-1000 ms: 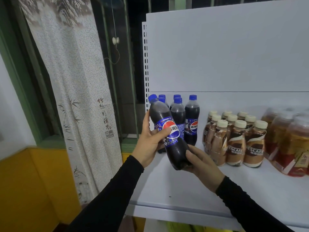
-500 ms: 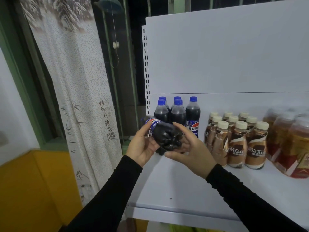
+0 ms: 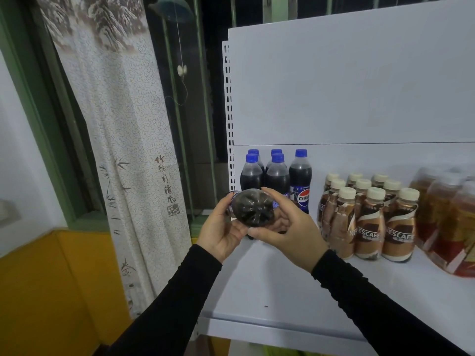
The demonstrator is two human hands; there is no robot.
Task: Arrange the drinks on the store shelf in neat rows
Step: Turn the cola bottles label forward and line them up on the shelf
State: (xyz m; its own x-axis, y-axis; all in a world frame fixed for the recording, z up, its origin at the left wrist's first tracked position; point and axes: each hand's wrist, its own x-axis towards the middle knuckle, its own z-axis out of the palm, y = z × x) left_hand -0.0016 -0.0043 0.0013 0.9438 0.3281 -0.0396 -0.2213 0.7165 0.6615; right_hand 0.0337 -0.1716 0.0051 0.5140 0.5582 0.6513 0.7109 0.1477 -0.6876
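Fingers point(image 3: 267, 194) of both hands curl round one cola bottle point(image 3: 250, 208), held on its side with its base toward the camera: the left hand point(image 3: 221, 232) cups it from below-left, the right hand point(image 3: 290, 227) pinches it top and bottom. It hangs above the shelf point(image 3: 282, 291), just in front of the standing cola group point(image 3: 276, 176). Right of that group the coffee bottles point(image 3: 367, 217) stand in tidy rows (apparently finished), then wrapped tea bottles point(image 3: 449, 222). I judge this cola still needs placing upright.
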